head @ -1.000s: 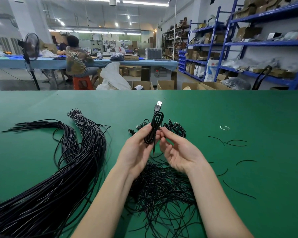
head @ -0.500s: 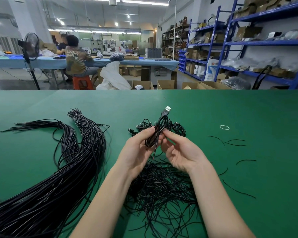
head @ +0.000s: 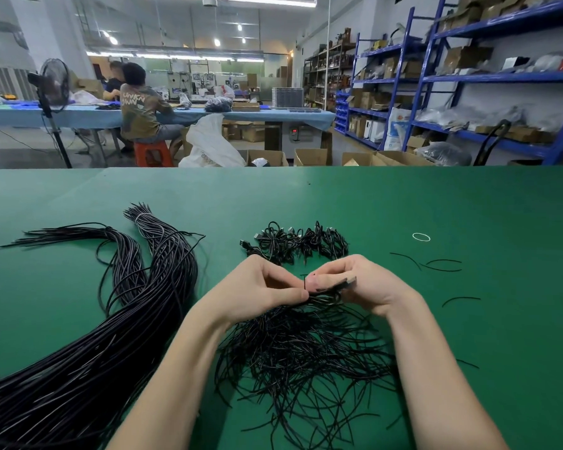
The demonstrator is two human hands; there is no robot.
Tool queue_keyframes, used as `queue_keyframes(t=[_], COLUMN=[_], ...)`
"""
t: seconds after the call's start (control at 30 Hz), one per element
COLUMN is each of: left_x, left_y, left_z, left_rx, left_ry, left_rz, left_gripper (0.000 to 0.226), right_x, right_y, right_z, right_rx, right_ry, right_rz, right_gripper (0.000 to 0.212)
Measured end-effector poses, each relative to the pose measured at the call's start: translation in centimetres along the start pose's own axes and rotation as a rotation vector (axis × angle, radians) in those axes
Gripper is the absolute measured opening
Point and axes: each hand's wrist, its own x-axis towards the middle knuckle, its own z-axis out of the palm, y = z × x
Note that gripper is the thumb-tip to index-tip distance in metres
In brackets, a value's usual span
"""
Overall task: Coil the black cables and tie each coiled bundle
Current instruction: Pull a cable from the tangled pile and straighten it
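Both hands meet low over the green table [head: 468, 206]. My right hand [head: 368, 284] grips a coiled black cable [head: 330, 289] lying sideways, its USB plug [head: 350, 281] poking out by the fingers. My left hand [head: 257, 287] pinches the coil's left end, where a thin black tie [head: 305, 281] sticks up; most of the coil is hidden by fingers. Beneath the hands spreads a loose pile of black ties [head: 306, 358]. Several tied coils [head: 299, 243] lie just beyond. A thick bundle of long black cables [head: 117, 336] runs along the left.
Stray ties [head: 439, 265] and a white rubber band [head: 421, 237] lie on the right of the table. Beyond the far edge are cardboard boxes [head: 309, 156], blue shelving [head: 436, 76], a standing fan [head: 54, 82] and seated people [head: 140, 108] at another table.
The coil was held upright with its plug pointing up; it now lies sideways, lower, just above the tie pile. Both hands have dropped and closed together around it.
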Motion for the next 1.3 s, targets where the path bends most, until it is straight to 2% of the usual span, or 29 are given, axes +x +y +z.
queue_keyframes(t=[0.07, 0.13, 0.2, 0.3, 0.47, 0.57, 0.77, 0.93, 1.1, 1.17, 1.3], left_x=[0.3, 0.5, 0.7, 0.8, 1.0, 1.3, 1.1, 1.2, 1.5, 1.7, 1.8], left_y=[0.3, 0.6, 0.7, 0.8, 0.6, 0.6, 1.2, 1.1, 1.0, 1.0, 1.0], left_z=[0.6, 1.3, 2.0, 2.3, 2.7, 3.0, 3.2, 3.5, 3.2, 3.0, 3.1], left_rx=[0.155, 0.286, 0.349, 0.402, 0.466, 0.426, 0.240, -0.094, -0.500, -0.685, -0.869], left_ry=[0.002, 0.060, 0.133, 0.231, 0.308, 0.429, 0.591, 0.667, 0.606, 0.589, 0.536], left_rz=[0.010, 0.003, 0.008, 0.018, 0.049, 0.071, 0.037, -0.102, -0.203, -0.254, -0.311], left_gripper=[0.009, 0.017, 0.011, 0.008, 0.011, 0.013, 0.013, 0.007, 0.003, 0.008, 0.008], right_x=[-0.5, -0.5, -0.3, 0.0, -0.1, 0.2, 1.0, 1.1, 1.1, 0.9, 0.7], right_y=[-0.7, -1.2, -2.1, -2.8, -3.6, -3.7, -3.3, -2.8, -2.4, -2.4, -2.4], right_z=[-0.6, -1.0, -0.6, 0.5, 2.2, 3.0, 3.8, 3.6, 3.5, 3.3, 2.9], right_rx=[-0.139, -0.341, -0.538, -0.745, -0.899, -0.852, -0.640, -0.472, -0.399, -0.337, -0.360], right_ry=[-0.003, 0.040, 0.144, 0.264, 0.382, 0.468, 0.546, 0.509, 0.487, 0.448, 0.434], right_rz=[-0.015, -0.065, -0.086, -0.093, -0.062, -0.081, -0.163, -0.322, -0.403, -0.404, -0.426], right_gripper=[0.005, 0.018, 0.025, 0.023, 0.021, 0.016, 0.018, 0.021, 0.019, 0.017, 0.018])
